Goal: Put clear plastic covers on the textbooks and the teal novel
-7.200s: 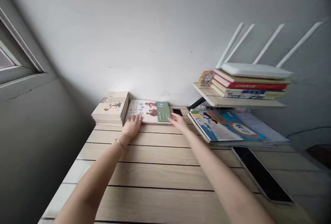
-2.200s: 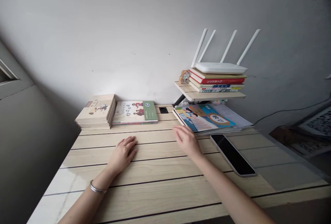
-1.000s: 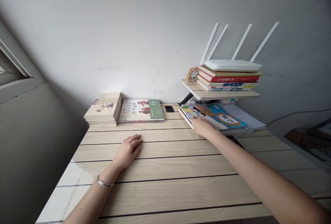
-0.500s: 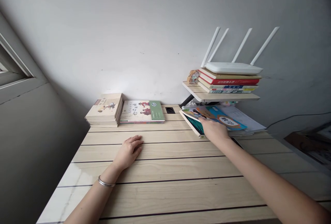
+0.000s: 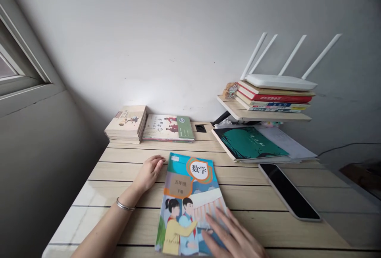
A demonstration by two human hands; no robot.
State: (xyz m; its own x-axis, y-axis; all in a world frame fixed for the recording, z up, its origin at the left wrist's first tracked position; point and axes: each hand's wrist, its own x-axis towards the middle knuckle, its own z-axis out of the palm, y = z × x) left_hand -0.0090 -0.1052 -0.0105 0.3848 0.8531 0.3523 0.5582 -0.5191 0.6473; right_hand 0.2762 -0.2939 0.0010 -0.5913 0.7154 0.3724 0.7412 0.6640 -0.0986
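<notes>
A blue maths textbook (image 5: 178, 182) with cartoon children on its cover lies in front of me, near the table's front. My right hand (image 5: 230, 234) rests flat on its lower right part, fingers spread and slightly blurred. Just left of the textbook, my left hand (image 5: 150, 172) lies on the table with its fingers loosely bent and nothing in it. A bracelet circles that wrist. Back right, a dark green book (image 5: 253, 143) lies on white papers (image 5: 287, 143).
A phone (image 5: 290, 192) lies on the right of the slatted table (image 5: 119, 166). Stacked beige books (image 5: 126, 125) and a green-and-white book (image 5: 168, 127) stand at the back left. A raised shelf (image 5: 268, 116) carries books and a white router (image 5: 279, 81).
The textbook has come from the pile at the back right to the table in front of me, moved with my right hand. The green book is now uncovered. My left hand has barely moved.
</notes>
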